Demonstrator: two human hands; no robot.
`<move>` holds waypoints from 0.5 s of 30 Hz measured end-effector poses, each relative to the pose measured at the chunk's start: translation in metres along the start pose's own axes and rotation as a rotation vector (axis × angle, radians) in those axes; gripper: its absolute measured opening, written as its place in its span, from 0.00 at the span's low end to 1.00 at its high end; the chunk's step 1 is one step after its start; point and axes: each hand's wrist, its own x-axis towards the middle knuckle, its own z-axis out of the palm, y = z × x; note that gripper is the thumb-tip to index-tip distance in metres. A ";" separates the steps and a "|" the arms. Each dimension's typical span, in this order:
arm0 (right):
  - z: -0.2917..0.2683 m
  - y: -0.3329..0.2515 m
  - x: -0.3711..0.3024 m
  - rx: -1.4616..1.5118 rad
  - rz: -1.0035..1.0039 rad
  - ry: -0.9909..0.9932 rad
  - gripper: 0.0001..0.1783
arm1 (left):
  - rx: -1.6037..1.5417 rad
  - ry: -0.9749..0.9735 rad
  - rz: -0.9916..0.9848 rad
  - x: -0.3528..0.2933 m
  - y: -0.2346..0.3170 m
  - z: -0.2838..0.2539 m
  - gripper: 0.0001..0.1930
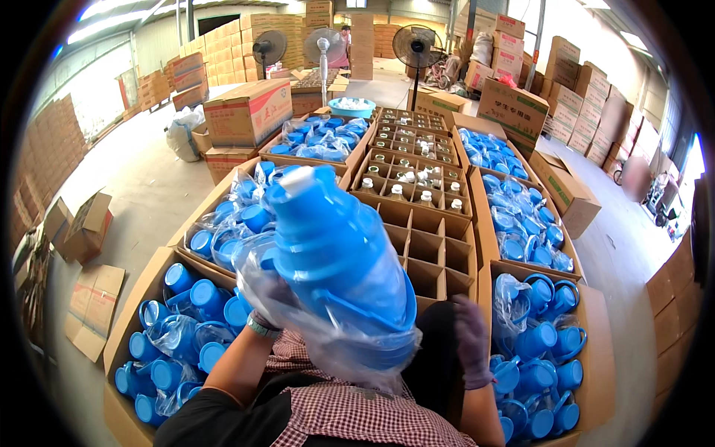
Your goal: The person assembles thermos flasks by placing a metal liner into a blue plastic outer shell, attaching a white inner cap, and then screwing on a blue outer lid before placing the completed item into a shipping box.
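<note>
A large blue thermos flask (335, 246) with a pale tip tilts up in front of my chest, a clear plastic bag (357, 339) bunched round its lower part. My gloved left hand (277, 292) grips it from the left side, mostly hidden behind the flask and the plastic. My gloved right hand (472, 335) is apart from the flask, fingers stretched out and holding nothing, beside the near right carton (596, 335). Blue plastic flask parts (536, 339), some in clear bags, fill that carton. A divided carton (424, 257) with cardboard cells lies beyond my lap.
More blue parts fill the near left carton (126, 313) and the cartons behind it. White-capped bottles (424, 197) stand in the farther cells. A blue basin (351, 106) and several fans (417, 46) are farther back. An opened carton (83, 227) lies on the left floor.
</note>
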 end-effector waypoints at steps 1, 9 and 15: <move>0.014 0.014 -0.001 -0.314 -0.206 -0.180 0.30 | 0.073 -0.004 -0.018 0.004 0.000 0.011 0.27; 0.035 -0.011 -0.041 0.365 -0.210 -0.446 0.48 | 0.797 -0.395 -0.048 0.052 0.017 0.101 0.35; -0.016 -0.139 -0.066 -0.774 -0.506 -0.229 0.60 | 0.922 -0.939 -0.230 0.084 -0.036 0.182 0.41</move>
